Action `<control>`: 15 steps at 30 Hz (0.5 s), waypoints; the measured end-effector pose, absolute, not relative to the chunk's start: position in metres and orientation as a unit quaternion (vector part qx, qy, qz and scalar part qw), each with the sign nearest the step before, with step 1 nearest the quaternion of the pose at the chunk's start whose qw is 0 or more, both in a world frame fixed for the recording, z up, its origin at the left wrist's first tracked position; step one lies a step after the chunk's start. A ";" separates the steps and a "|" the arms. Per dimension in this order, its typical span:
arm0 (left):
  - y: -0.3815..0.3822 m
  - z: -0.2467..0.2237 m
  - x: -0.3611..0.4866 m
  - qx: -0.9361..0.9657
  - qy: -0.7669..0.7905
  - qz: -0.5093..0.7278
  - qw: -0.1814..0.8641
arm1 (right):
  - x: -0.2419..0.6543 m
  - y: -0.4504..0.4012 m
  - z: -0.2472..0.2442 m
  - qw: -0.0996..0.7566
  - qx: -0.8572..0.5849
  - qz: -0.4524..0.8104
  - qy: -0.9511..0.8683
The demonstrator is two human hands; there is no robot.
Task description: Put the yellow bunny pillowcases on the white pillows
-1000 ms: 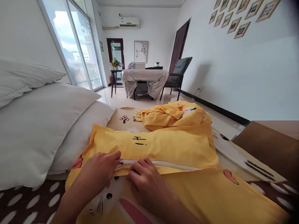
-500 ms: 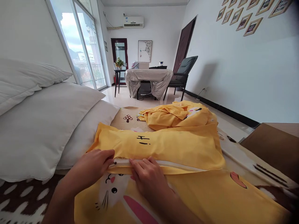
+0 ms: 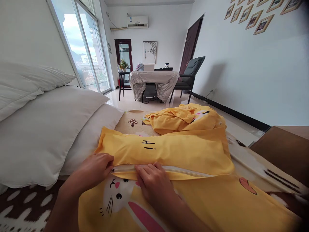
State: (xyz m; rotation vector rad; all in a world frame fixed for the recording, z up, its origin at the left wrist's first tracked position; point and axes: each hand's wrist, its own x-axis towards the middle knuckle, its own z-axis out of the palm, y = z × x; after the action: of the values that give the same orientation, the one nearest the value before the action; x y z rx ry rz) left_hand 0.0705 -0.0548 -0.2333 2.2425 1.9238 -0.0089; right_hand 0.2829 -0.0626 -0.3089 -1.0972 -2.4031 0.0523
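Note:
A yellow fabric cover (image 3: 212, 199) printed with a rabbit lies spread out before me, its upper part marked "Hi!". Across it runs a white zipper (image 3: 183, 169), with a small dark slider at its left end. My left hand (image 3: 98, 164) is closed in a pinch at that slider; its fingertips partly hide the pull. Just to the right, my right hand (image 3: 154, 180) presses its bent fingers onto the zipper and grips the cloth edge, its thumb side over the rabbit print.
White pillows (image 3: 45, 129) are piled on the left. Crumpled yellow cloth (image 3: 178, 119) lies beyond the cover on a beige patterned blanket (image 3: 135, 127). A brown box (image 3: 285, 151) stands at right. Farther off are a covered table (image 3: 154, 77) and a dark chair (image 3: 190, 74).
My left hand has slid a little to the left along with the zipper slider. The right hand keeps almost the same place on the zipper.

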 end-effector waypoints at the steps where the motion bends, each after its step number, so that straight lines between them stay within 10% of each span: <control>1: -0.054 -0.234 0.069 0.757 0.648 -0.005 0.091 | 0.283 -0.063 -0.309 0.248 -0.403 0.019 -0.881; 15: -0.051 -0.235 0.041 0.713 0.696 -0.054 0.065 | 0.283 -0.068 -0.303 0.213 -0.353 -0.021 -0.911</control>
State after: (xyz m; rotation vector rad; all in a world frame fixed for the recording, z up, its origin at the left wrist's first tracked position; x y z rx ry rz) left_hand 0.0412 -0.0508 -0.2349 2.1528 2.0987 -0.1624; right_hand 0.2835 -0.0676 -0.3034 -0.9796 -2.5276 -0.0584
